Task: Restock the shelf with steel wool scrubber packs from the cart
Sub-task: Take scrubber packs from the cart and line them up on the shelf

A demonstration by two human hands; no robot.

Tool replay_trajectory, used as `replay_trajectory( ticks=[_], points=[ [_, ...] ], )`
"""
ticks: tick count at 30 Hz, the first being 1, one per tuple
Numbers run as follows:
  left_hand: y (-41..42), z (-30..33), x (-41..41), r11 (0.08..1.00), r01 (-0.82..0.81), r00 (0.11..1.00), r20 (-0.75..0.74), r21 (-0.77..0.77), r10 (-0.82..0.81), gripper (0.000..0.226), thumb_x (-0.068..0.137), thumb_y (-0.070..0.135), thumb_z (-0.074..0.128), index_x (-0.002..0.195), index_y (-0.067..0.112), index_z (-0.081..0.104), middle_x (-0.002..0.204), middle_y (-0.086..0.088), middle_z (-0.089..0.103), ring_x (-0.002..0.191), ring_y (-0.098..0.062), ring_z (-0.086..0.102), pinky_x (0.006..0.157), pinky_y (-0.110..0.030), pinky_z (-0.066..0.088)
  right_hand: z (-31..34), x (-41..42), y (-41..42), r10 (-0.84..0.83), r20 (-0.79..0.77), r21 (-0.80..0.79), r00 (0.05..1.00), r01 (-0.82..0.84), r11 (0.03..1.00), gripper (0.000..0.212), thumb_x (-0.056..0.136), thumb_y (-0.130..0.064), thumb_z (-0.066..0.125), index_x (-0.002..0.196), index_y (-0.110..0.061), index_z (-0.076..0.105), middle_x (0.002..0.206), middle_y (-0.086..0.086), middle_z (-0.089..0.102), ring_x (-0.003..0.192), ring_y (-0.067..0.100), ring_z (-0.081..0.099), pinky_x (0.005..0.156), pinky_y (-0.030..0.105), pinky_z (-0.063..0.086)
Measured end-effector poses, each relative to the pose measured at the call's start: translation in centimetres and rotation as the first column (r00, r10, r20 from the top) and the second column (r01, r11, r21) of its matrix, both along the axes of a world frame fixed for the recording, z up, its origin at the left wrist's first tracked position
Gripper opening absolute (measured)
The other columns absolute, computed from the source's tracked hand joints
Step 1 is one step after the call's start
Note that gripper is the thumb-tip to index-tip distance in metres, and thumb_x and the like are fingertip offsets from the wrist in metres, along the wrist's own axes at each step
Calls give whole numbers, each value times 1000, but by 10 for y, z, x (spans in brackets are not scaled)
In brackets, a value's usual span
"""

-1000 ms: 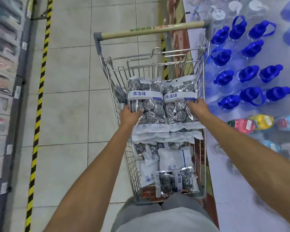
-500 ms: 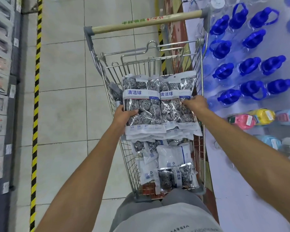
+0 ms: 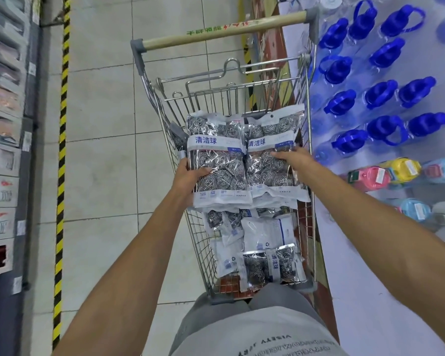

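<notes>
A view from a head-worn camera looks down at a person's two bare arms reaching into a wire shopping cart (image 3: 307, 104) that stands on a pale tiled floor (image 3: 100, 124). The cart's handle (image 3: 224, 30), tan with grey end caps, lies at the far end, away from the person.

Both hands hold a stack of steel wool scrubber packs (image 3: 244, 160), clear bags showing coiled silver scrubbers under a white band with blue lettering. The top of the stack shows two packs side by side, raised above the rest of the cart's load. The left hand (image 3: 188, 176) grips the left edge of the stack, thumb curled over the top pack's face, the other fingers hidden underneath. The right hand (image 3: 292, 159) lies on the right-hand pack, its fingers (image 3: 278, 155) close together and bent over the bag's face; whether the thumb wraps the edge cannot be told.

More scrubber packs (image 3: 265, 242) lie loose in the cart nearer the person, some face up, some showing white backs.

To the right, clear water jugs with blue caps and handles (image 3: 385, 93) stand in rows, with pink, yellow and pale blue bottles (image 3: 396, 173) nearer. On the left, a yellow-and-black striped line (image 3: 62, 150) runs along the floor beside a shelf (image 3: 3, 150) of blurred boxed goods. The person's grey shirt (image 3: 254, 335) fills the bottom edge.
</notes>
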State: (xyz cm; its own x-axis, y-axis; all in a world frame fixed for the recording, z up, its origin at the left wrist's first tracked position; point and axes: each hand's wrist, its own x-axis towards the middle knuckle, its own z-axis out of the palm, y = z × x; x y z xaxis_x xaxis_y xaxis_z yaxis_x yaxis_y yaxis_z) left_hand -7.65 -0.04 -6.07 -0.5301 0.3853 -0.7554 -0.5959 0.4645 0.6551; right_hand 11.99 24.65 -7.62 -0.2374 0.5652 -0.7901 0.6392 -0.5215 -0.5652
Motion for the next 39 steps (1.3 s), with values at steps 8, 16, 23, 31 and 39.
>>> replay_trajectory(
  ticks=[8,16,23,31,39],
  points=[
    [-25,24,30,997,21,999,32,70,-24,86,79,-3,80,148,36,46,136,-3,67,127,-31,61,99,-66,51,24,38,-26,20,-131,57,991,-12,998,68,81,-15,87,141,-12,55,117,-3,70,116,21,64,108,40,44],
    [-86,54,57,976,110,994,-31,189,-106,81,78,-2,80,144,36,53,139,-10,64,127,-30,61,107,-63,44,78,98,-88,-119,-312,73,943,149,986,72,71,-19,90,135,-18,57,123,-4,72,111,12,64,107,38,39],
    [-142,63,68,903,226,973,-34,366,-230,72,78,0,82,136,35,59,127,-6,73,116,-28,71,80,-42,63,109,166,-167,-204,-324,77,924,240,968,98,79,-30,88,159,-24,32,152,4,51,139,30,47,121,56,29],
    [-188,65,95,822,359,915,8,443,-404,87,70,12,89,143,42,53,146,-7,61,139,-39,52,111,-70,38,133,242,-297,-448,-409,93,795,525,846,69,82,-19,82,142,-21,49,146,-2,56,131,20,51,109,51,41],
    [-210,83,159,707,520,765,106,478,-635,90,65,13,92,139,46,54,144,-6,62,130,-37,61,106,-67,45,135,333,-412,-638,-433,14,636,713,701,44,78,-21,79,120,-13,69,110,10,73,100,27,67,90,44,51]
  ],
)
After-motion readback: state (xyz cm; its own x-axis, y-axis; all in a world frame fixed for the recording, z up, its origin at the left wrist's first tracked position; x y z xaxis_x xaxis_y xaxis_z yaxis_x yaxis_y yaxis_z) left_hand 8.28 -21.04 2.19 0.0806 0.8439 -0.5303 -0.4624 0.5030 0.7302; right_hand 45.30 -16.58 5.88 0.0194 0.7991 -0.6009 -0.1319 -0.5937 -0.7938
